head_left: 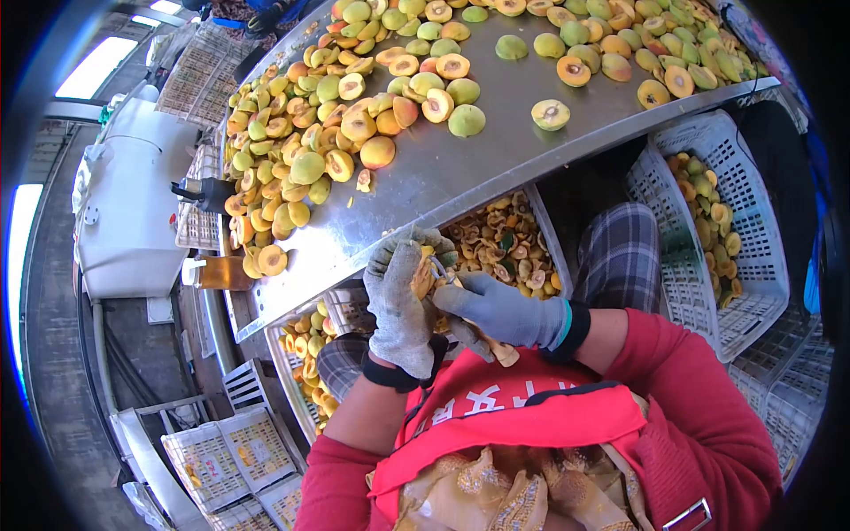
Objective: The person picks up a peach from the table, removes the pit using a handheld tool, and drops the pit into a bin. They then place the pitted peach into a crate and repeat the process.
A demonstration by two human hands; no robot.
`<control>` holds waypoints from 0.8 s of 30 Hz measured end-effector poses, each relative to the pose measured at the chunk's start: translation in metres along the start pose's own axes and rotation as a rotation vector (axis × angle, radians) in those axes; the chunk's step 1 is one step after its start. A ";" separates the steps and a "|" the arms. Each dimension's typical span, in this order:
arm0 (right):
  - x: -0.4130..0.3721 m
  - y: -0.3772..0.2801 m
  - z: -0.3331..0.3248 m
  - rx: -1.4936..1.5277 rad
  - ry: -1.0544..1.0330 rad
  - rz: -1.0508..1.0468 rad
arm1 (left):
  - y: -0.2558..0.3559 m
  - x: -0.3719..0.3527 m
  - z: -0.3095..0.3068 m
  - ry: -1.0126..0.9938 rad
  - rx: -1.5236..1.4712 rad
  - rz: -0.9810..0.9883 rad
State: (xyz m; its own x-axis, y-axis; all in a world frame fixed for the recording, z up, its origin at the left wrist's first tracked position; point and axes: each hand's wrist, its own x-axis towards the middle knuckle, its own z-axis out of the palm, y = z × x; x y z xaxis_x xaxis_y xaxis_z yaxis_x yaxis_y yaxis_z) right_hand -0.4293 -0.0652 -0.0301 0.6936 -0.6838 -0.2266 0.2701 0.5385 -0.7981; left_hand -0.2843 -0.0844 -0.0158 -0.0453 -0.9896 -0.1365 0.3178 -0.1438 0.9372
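My left hand (403,301), in a grey work glove, is closed around a piece of yellow fruit (427,273) in front of my chest. My right hand (500,310), in a blue-grey glove with a teal cuff, is wrapped round a tool with a light wooden handle (502,354). The tool's thin metal end touches the fruit between the two hands. Halved yellow-green fruits (359,124) lie in piles on the metal table (478,190) just beyond my hands.
Below the table edge, a crate (553,234) holds cut fruit pieces. Another crate of fruit (297,372) stands at the left, and a white crate (753,239) with fruit at the right. A jar of amber liquid (221,273) sits by the table's left edge.
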 end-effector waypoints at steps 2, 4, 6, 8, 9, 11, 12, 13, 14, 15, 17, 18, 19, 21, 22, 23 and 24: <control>0.002 0.004 0.005 -0.073 0.080 -0.050 | 0.000 0.000 0.002 0.015 0.009 -0.034; 0.005 0.012 0.008 -0.133 0.169 -0.110 | -0.003 0.000 0.001 0.023 -0.016 -0.062; 0.003 0.004 -0.003 0.028 -0.006 0.028 | -0.003 0.001 0.003 -0.012 0.021 -0.020; 0.000 0.002 -0.006 0.071 -0.090 0.077 | -0.002 -0.002 0.003 -0.059 0.031 -0.020; 0.000 0.001 -0.006 0.031 -0.086 0.051 | 0.002 0.000 0.002 -0.094 0.023 -0.035; -0.002 -0.001 -0.004 -0.073 -0.050 0.049 | 0.008 0.006 -0.004 -0.154 0.001 -0.120; -0.002 -0.004 -0.002 -0.138 -0.018 0.075 | 0.009 0.011 -0.010 -0.177 -0.014 -0.187; -0.002 -0.005 0.000 -0.204 0.013 0.101 | 0.008 0.014 -0.015 -0.200 -0.030 -0.254; -0.002 -0.004 0.002 -0.173 0.027 0.092 | 0.009 0.013 -0.014 -0.174 -0.029 -0.273; -0.001 -0.003 0.004 -0.142 0.041 0.084 | 0.009 0.012 -0.011 -0.125 -0.043 -0.242; 0.001 0.001 0.002 -0.063 0.013 0.083 | 0.006 0.007 0.002 -0.027 -0.073 -0.182; 0.003 0.005 -0.003 -0.013 -0.029 0.092 | 0.002 0.005 0.004 -0.004 -0.083 -0.143; 0.004 0.006 -0.005 0.038 -0.070 0.098 | -0.001 0.002 0.006 0.016 -0.092 -0.104; 0.004 0.006 -0.004 -0.097 -0.010 0.106 | -0.002 0.003 0.008 0.049 -0.049 -0.099; 0.004 0.005 -0.003 -0.165 0.020 0.112 | -0.001 0.004 0.008 0.064 0.001 -0.132; 0.003 0.004 -0.003 -0.200 0.070 0.086 | 0.001 0.006 0.008 0.081 0.050 -0.163; 0.003 0.003 -0.002 -0.234 0.118 0.060 | -0.002 0.007 0.007 0.082 0.192 -0.088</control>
State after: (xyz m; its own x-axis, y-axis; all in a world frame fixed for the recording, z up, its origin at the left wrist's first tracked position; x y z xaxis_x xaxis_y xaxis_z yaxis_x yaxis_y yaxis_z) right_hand -0.4278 -0.0673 -0.0345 0.6170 -0.7145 -0.3300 0.0595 0.4604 -0.8857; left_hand -0.2915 -0.0913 -0.0164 0.0145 -0.9710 -0.2385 0.1296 -0.2347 0.9634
